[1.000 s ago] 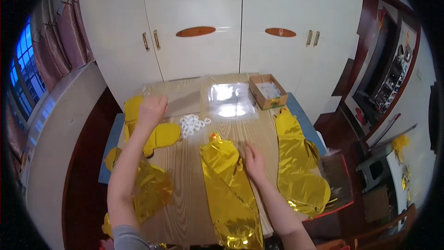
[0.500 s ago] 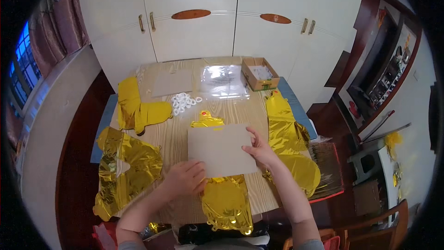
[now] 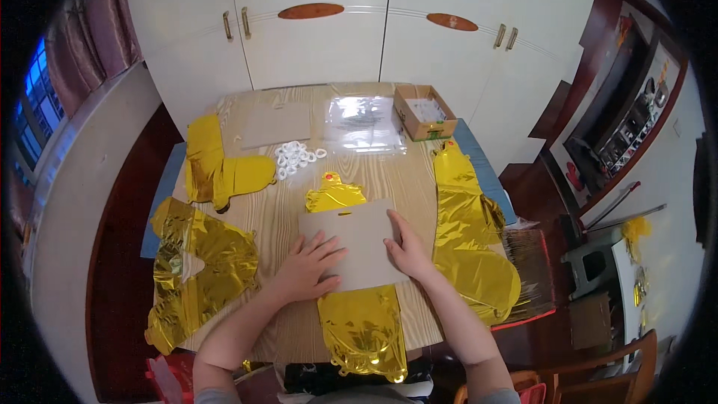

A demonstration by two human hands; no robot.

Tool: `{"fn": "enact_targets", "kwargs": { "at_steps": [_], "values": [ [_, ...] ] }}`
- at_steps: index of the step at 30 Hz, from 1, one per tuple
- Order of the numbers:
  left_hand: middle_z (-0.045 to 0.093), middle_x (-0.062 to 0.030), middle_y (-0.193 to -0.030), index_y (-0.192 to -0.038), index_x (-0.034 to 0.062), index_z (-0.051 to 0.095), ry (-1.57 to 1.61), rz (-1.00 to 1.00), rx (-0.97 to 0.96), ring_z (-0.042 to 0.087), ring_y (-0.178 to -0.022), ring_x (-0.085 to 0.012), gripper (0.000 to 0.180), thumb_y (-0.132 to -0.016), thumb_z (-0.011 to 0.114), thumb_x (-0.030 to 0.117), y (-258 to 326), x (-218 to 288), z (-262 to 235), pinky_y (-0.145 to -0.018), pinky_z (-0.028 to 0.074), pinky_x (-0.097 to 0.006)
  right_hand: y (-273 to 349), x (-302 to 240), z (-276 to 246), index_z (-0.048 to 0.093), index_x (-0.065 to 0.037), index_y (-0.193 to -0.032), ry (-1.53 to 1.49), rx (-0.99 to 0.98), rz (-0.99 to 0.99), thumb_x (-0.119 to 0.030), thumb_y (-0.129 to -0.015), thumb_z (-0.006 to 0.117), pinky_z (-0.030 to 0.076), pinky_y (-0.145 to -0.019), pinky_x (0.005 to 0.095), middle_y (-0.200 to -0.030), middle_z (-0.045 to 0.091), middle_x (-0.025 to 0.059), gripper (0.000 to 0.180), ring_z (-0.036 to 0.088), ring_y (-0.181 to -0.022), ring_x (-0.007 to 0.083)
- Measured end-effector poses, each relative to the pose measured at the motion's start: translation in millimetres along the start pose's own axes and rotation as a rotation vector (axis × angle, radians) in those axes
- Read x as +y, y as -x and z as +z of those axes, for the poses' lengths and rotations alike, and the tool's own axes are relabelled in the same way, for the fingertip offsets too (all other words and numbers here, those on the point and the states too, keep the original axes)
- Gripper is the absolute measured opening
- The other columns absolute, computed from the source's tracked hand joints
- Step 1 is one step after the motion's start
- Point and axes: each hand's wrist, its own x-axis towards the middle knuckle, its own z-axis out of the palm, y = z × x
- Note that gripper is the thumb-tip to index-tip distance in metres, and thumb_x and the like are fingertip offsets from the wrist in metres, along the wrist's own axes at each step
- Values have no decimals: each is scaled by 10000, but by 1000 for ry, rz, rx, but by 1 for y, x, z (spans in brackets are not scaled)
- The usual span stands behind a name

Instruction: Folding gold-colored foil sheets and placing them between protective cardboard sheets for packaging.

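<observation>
A greyish-beige cardboard sheet (image 3: 357,241) with a small slot near its far edge lies over the middle of a gold foil balloon (image 3: 363,333), whose ends stick out at the far and near sides. My left hand (image 3: 310,265) rests palm down on the sheet's left part, fingers spread. At the right edge is my right hand (image 3: 407,247), its thumb on top of the sheet and its fingers stretched along the border; it does not appear to grip. A flat gold foil balloon (image 3: 206,273) lies to the left, and another gold balloon (image 3: 475,243) to the right.
Farther back are a yellow-gold foil balloon (image 3: 206,168), a pile of white rings (image 3: 293,158), another cardboard sheet (image 3: 277,123), clear plastic film (image 3: 365,126) and an open cardboard box (image 3: 425,114). White cabinets (image 3: 321,52) stand behind the table. A wooden chair (image 3: 606,374) is at the lower right.
The cardboard has been lowered flat onto the foil balloon. My left hand has moved from its lower left corner onto its top, fingers now spread; my right hand has settled at its right edge.
</observation>
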Motion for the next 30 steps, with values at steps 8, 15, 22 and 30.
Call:
{"fn": "enact_targets", "kwargs": {
  "at_steps": [8,15,22,30],
  "values": [
    [446,-90,-1443,-1338,252,539,-28,22,47,348,-1368,-356,505,-871,583,440,2,1,2,-1097,224,-608,8,0,4,469,-44,-1346,140,8,-46,-73,-842,635,401,-1015,422,-1344,426,243,532,450,-1207,421],
    [400,-100,-1481,-1363,257,517,-30,23,15,322,-1384,-374,525,-879,586,446,2,1,0,-1109,213,-604,12,-16,-2,485,-93,-1357,434,-89,-161,-372,-815,703,315,-1057,480,-1385,420,214,648,385,-1292,399],
    [397,-98,-1483,-1367,261,509,-29,20,11,318,-1384,-374,525,-882,581,447,2,0,1,-1105,211,-610,15,-19,-4,502,-130,-1360,537,-221,-247,-557,-790,666,269,-1075,509,-1439,418,162,731,347,-1352,358],
    [388,-71,-1493,-1370,236,501,-28,22,-4,306,-1393,-363,538,-883,580,450,2,1,1,-1103,207,-619,14,-14,-1,553,-142,-1320,545,-214,-269,-551,-781,677,278,-1085,502,-1427,440,149,688,366,-1341,357]
  ]
}}
